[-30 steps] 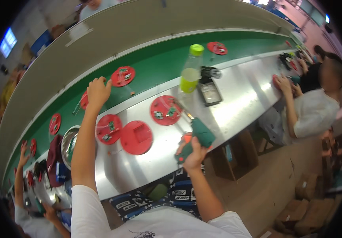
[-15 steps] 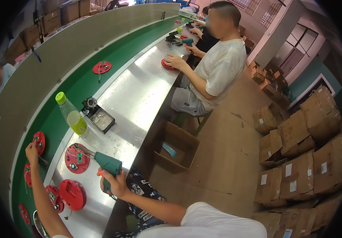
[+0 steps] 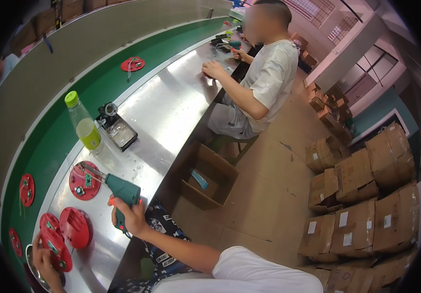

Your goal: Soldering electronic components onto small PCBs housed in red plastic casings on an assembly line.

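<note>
Right hand (image 3: 131,218) grips green soldering gun (image 3: 121,190) over steel bench (image 3: 171,107) beside cardboard boxes (image 3: 367,205).

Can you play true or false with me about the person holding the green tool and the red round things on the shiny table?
1. The right hand holds a green pistol-shaped soldering gun. True.
2. The left hand is empty. False: it holds a red disc.
3. The bottle has a blue cap. False: its cap is green, with yellow-green liquid in the lower part.
4. An open cardboard box sits on the floor beside the metal table. True.
5. The gun's tip points at a red disc with a small circuit board lying on the table. True.
6. The green conveyor belt carries no discs. False: a red disc on the belt lies on it.
</note>
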